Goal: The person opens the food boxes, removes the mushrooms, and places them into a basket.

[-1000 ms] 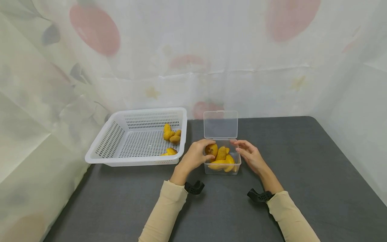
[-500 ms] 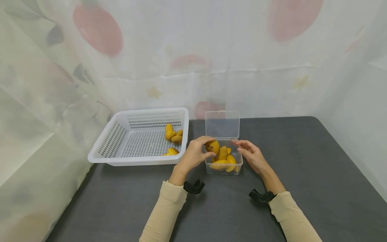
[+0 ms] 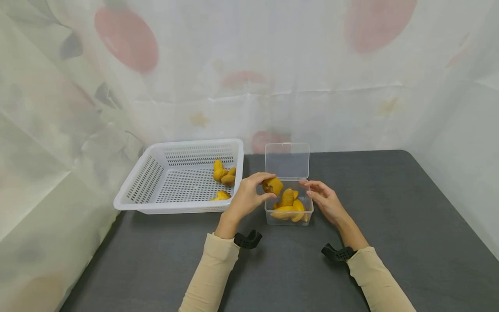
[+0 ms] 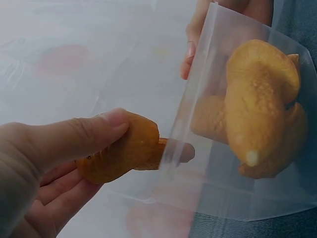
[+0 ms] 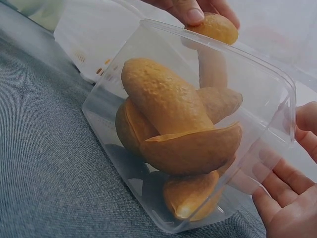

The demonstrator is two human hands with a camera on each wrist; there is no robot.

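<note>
My left hand [image 3: 246,197] pinches a yellow-orange mushroom [image 3: 273,186] between thumb and fingers over the left rim of a clear plastic box [image 3: 271,221]. In the left wrist view the stem of the held mushroom [image 4: 116,153] points toward the box. Several more mushrooms [image 5: 166,101] lie piled inside the box, well seen in the right wrist view. My right hand [image 3: 326,204] is at the box's right side, its loosely bent fingers right at the wall and rim. Behind the box its clear lid [image 3: 286,161] stands up, open.
A white perforated basket [image 3: 175,209] stands to the left of the box, with several mushrooms [image 3: 228,178] at its right end. Both stand on a dark grey table [image 3: 370,195], backed by a patterned curtain [image 3: 241,52].
My left hand has lifted the mushroom up out of the box's left side, slightly toward the left. The right hand has stayed at the box.
</note>
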